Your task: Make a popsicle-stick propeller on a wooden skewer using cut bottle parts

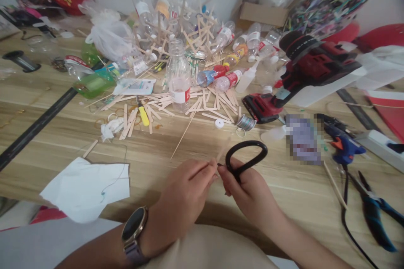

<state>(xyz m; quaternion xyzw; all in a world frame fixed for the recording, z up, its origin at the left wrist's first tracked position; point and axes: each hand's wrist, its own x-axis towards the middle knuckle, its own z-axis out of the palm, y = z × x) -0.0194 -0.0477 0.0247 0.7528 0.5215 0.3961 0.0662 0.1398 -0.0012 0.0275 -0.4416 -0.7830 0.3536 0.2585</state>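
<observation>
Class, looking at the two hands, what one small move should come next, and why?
I'd probably ease the left hand slightly back from the black-looped tool: the right hand holds its dark metal part very close to the fingertips pinching the pale stick.

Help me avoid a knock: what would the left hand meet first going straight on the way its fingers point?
From the left hand, likely the dark tip of the black-looped tool in the right hand; it looks very near, though depth is unclear.
</observation>
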